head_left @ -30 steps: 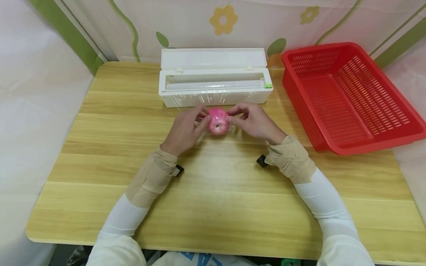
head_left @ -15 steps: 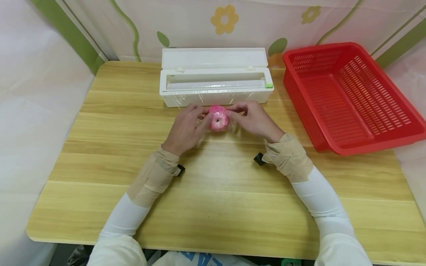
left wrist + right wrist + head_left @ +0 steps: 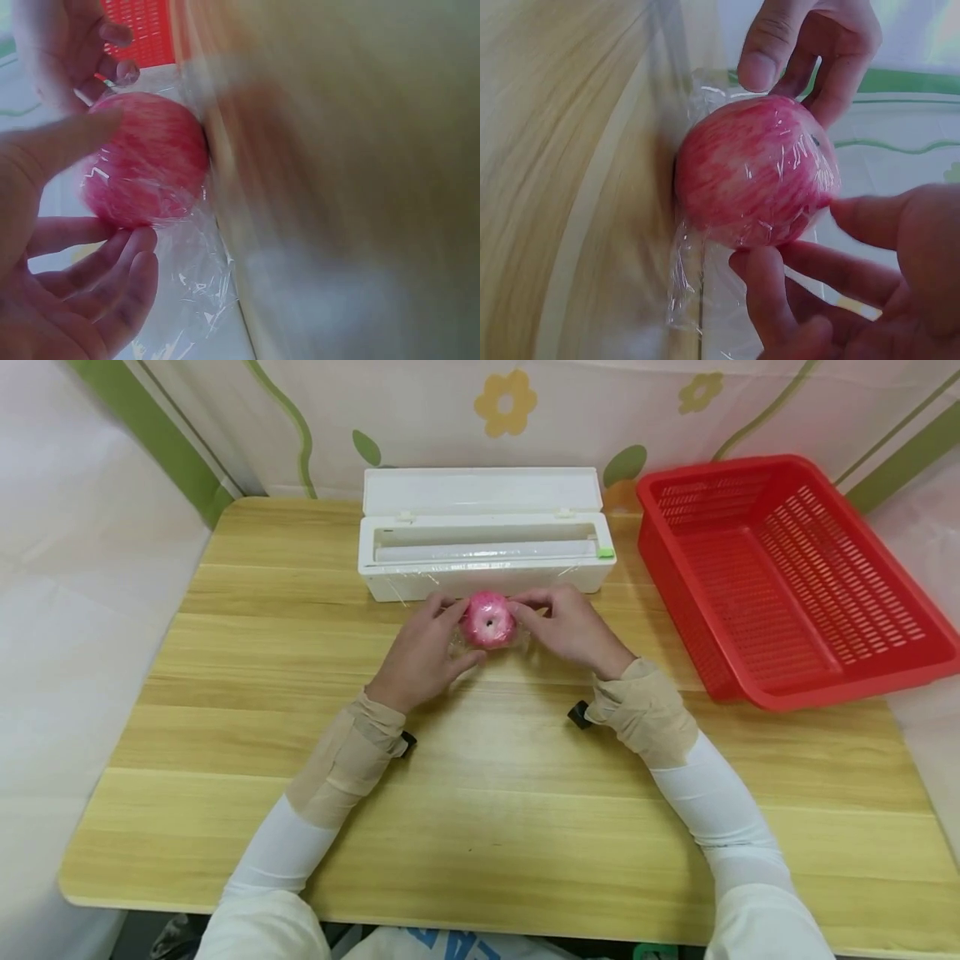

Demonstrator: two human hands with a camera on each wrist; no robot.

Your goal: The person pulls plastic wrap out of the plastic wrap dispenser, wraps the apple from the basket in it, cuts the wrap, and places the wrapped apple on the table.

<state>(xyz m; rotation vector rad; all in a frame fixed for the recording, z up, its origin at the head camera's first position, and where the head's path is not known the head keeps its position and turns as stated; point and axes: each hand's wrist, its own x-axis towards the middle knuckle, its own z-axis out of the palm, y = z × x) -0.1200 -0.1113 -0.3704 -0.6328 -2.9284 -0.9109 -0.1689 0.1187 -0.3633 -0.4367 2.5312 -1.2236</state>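
Observation:
A pink-red apple (image 3: 489, 622) with clear cling film drawn over it sits near the wooden table's back half, its dimpled end facing up and toward me. Loose film (image 3: 196, 281) spreads out from beside it, wrinkled. My left hand (image 3: 420, 652) is at the apple's left side, fingertips touching it while the thumb stands out away from its surface. On the other side, my right hand (image 3: 572, 628) pinches the apple between thumb and fingers; the right wrist view shows the thumb (image 3: 870, 220) on the film-covered skin and fingers beneath.
Just behind the apple stands a white cling film dispenser (image 3: 487, 583), lid raised, with a roll (image 3: 487, 552) inside and film running over its front edge. A red plastic basket (image 3: 678, 627) stands at the right. A flowered curtain (image 3: 420, 410) hangs behind the table.
The apple has moved slightly back toward the dispenser and tipped, its dimple now more central. My left thumb has come off the apple; my right hand shifted slightly back with it.

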